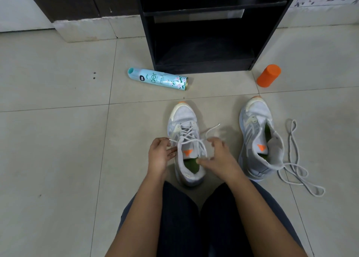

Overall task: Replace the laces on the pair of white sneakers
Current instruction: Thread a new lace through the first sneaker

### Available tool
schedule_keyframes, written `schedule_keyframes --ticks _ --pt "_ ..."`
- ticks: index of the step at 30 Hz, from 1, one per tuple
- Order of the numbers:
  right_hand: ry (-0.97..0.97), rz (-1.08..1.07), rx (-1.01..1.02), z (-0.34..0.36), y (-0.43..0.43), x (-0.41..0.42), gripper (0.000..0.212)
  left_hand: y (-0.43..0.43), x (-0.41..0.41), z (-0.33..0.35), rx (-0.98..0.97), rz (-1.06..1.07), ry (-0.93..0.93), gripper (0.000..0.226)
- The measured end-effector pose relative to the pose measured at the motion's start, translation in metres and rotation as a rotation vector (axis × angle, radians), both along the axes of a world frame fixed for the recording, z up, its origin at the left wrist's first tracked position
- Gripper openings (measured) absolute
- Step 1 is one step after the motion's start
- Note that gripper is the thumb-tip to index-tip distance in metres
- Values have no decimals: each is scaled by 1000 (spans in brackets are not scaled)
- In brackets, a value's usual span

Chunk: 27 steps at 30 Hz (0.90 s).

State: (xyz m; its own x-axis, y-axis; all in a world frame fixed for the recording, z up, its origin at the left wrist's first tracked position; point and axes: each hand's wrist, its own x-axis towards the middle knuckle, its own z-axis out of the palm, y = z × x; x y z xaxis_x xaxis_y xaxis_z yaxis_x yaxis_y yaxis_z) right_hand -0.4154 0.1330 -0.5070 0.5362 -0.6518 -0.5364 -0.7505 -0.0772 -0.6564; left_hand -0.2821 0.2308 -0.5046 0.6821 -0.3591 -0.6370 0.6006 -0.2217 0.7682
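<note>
Directly between the hands, the white mesh sneaker with an orange toe tip [184, 117] stands on the pale tiled floor [58, 140]. Its long axis runs near to far, heel toward the person. Its flat white lace [187, 134] crosses most of the eyelets, and both free ends leave at the near top. The left hand [159, 155] pinches one end just left of the tongue. The right hand [219, 155], fingers curled, seems to hold the other run, whose tip arcs far and right. Each hand is equally near, so the coming pull likely goes outward, across that axis. Well apart on the right, the matching unlaced white sneaker [254, 140] stands with a loose greyish lace [291, 140] beside it.
</note>
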Motion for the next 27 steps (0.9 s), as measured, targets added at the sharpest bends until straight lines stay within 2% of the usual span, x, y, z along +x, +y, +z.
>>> schedule_keyframes --ticks 2,5,6,7,9,11,12,14,15,18,19,22,23,25,27 --pt "88 1 46 -5 2 -5 43 -1 4 -1 -49 138 75 13" --pt "96 -32 30 -7 1 -4 32 11 20 -9 -238 661 183 17" --pt "118 -17 0 -7 1 -4 32 17 26 -14 -221 774 181 14" --pt "139 1 -34 -6 0 -4 31 22 29 -18 -133 785 147 10" --pt "162 24 -81 -6 -2 -3 26 24 28 -25 42 615 12 17" --pt "175 33 -102 -7 -4 0 26 17 19 -23 113 252 -294 30" --pt "173 31 -108 -8 -6 1 27 14 13 -23 129 36 -432 29" --pt "165 26 -115 -11 -7 3 28 10 1 -21 175 -333 -518 22" --pt "166 27 -118 -11 -7 4 28 11 -4 -22 221 -447 -534 19" --pt "172 14 -102 -12 -8 6 26 12 -4 -21 323 -485 -627 13" --pt "170 5 -92 -12 -8 6 26 13 1 -22 297 -394 -611 14" --pt "144 -26 -43 -15 -7 8 24 20 18 -22 209 52 -460 16" --pt "131 -34 -25 -16 -6 7 23 24 21 -24 252 71 -494 16" --pt "115 -41 -3 -16 -5 8 22 26 18 -25 363 -153 -615 20" --pt "111 -36 -11 -16 -4 8 24 19 8 -21 372 -396 -702 34"
